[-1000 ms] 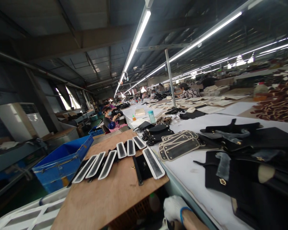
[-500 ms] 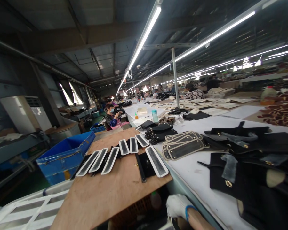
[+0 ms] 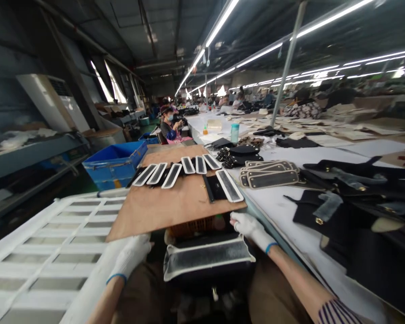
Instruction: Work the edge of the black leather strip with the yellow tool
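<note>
head view: several strips (image 3: 202, 168) lie finished on the board (image 3: 162, 209), right hand (image 3: 251, 227) fingers curled at another piece (image 3: 207, 257), left hand (image 3: 131, 256) loosely closed.

Long fluorescent tubes (image 3: 222, 20) overhead give bright, glaring streaks, and pale daylight comes through the windows (image 3: 113, 87) at the left. The ceiling and left wall stay dim. The white worktop (image 3: 283, 202) reflects light evenly. Straight lines bend toward the edges, and the far hall is blurred.
</note>
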The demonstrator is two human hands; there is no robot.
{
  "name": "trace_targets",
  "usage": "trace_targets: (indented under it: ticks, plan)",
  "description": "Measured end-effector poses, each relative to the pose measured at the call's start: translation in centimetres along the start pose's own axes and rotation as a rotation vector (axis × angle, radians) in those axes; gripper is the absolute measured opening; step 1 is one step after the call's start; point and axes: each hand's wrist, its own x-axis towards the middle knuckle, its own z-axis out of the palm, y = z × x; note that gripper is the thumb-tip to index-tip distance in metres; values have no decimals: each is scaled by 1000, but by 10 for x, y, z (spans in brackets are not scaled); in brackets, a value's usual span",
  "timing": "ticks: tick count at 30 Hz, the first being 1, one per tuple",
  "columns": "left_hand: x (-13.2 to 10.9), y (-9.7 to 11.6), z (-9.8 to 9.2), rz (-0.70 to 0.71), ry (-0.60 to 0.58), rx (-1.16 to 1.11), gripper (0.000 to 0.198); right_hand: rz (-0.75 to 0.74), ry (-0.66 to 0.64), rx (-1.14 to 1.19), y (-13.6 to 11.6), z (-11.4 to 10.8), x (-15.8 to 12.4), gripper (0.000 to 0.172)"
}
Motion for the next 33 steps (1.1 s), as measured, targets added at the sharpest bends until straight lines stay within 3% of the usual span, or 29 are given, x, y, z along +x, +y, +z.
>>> trace_targets:
  ticks: [3, 10, 14, 17, 21, 25, 30, 33]
  plan:
    - [-19, -21, 11, -48, -90, 24, 29, 32, 73, 234, 6, 1, -11, 25]
    - [-69, -33, 36, -35, 4, -161, 15, 104, 303, 644, 13, -6, -84, 44]
    - [-110, -27, 50, -168, 134, -544, 31, 133, 432, 693, 10, 1, -130, 47]
    - [-128, -12, 59, -264, 135, -771, 39, 111, 503, 522, 1, 6, -154, 42]
    - [-129, 15, 69, -275, 73, -1001, 60, -46, 503, 255, -21, 9, -174, 33]
    - [-116, 40, 79, -312, 179, -984, 81, -143, 528, 176, -38, 7, -181, 27]
    - [-104, 62, 85, -460, 136, -943, 82, -69, 541, 141, -37, -1, -191, 27]
    - [-101, 70, 81, -542, 120, -881, 77, 50, 555, 141, -27, -9, -205, 31]
